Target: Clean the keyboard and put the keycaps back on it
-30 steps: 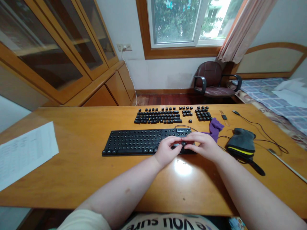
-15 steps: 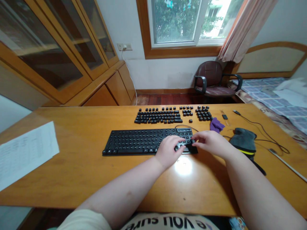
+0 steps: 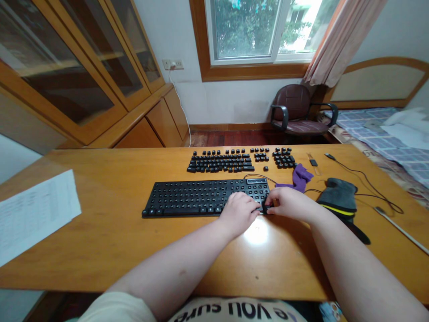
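A black keyboard (image 3: pixel 201 197) with its keycaps stripped off lies in the middle of the wooden desk (image 3: pixel 117 237). My left hand (image 3: pixel 238 212) rests with curled fingers on the keyboard's front edge near its right end. My right hand (image 3: pixel 291 203) is at the keyboard's front right corner, its fingertips pinched on a small black keycap (image 3: pixel 264 207) that touches the board. Rows of loose keycaps (image 3: pixel 221 162) are laid out behind the keyboard in keyboard order.
A purple cloth (image 3: pixel 300 175) and a black-and-yellow object (image 3: pixel 338 199) lie right of the keyboard, with thin cables (image 3: pixel 365 179) beyond. A printed sheet (image 3: pixel 33 210) sits at the desk's left edge. A chair (image 3: pixel 296 109) and a cabinet stand behind the desk.
Both hands held a keycap just in front of the keyboard; they have shifted onto its front right corner, and the right fingertips now hold the keycap against the board.
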{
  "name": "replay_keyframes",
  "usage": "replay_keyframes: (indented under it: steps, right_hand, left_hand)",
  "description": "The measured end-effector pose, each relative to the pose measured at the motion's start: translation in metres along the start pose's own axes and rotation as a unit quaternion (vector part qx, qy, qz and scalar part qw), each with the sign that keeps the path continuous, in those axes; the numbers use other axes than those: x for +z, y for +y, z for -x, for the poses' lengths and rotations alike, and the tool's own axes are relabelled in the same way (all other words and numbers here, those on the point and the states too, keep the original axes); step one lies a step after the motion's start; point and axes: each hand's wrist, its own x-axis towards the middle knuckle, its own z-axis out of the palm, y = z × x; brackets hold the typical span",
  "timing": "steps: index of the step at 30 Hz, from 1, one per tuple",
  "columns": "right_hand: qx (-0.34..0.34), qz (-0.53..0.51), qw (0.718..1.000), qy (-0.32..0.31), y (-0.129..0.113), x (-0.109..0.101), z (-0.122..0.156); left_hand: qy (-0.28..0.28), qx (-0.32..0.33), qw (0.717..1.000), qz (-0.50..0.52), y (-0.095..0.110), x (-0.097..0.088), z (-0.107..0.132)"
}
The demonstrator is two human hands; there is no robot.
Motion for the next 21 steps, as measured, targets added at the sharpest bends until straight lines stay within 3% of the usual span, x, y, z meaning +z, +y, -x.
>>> replay_keyframes:
  steps: [15, 21]
  right_hand:
    - [0.005, 0.062, 0.998, 0.005, -0.0066, 0.0079, -0.0032]
    - [0.049, 0.067, 0.996, -0.013, -0.007, 0.0096, -0.0071]
  left_hand:
    - [-0.003, 0.031, 0.999, 0.006, 0.005, -0.002, -0.0001]
    - [-0.004, 0.037, 0.999, -0.008, 0.0091, -0.0056, -0.0002]
